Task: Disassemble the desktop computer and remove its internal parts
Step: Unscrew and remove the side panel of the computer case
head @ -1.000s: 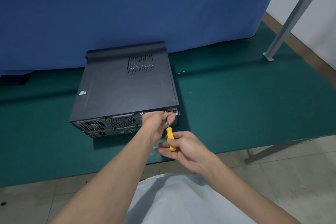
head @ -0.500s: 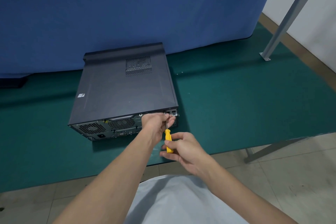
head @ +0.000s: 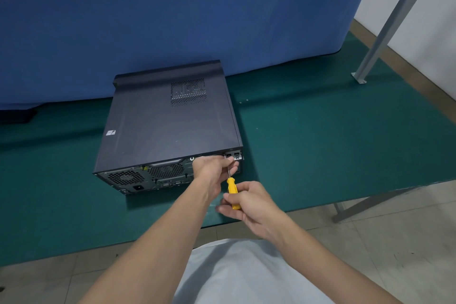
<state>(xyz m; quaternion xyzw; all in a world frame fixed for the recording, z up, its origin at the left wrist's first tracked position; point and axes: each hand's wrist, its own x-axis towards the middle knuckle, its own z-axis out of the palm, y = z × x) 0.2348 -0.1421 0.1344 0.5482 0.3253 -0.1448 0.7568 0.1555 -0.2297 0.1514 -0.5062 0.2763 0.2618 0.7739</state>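
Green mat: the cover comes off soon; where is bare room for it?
Between the computer case and the metal post the green mat lies mostly bare; left of the case too. Crowded at its rear: left hand, right hand, screwdriver.

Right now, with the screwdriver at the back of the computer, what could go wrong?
The screwdriver, gripped by the right hand, could slip; the left hand pinches its shaft right at the rear of the computer, so those fingers may get jabbed. A freed screw could roll off the table, whose near edge is close, onto the tiled floor.
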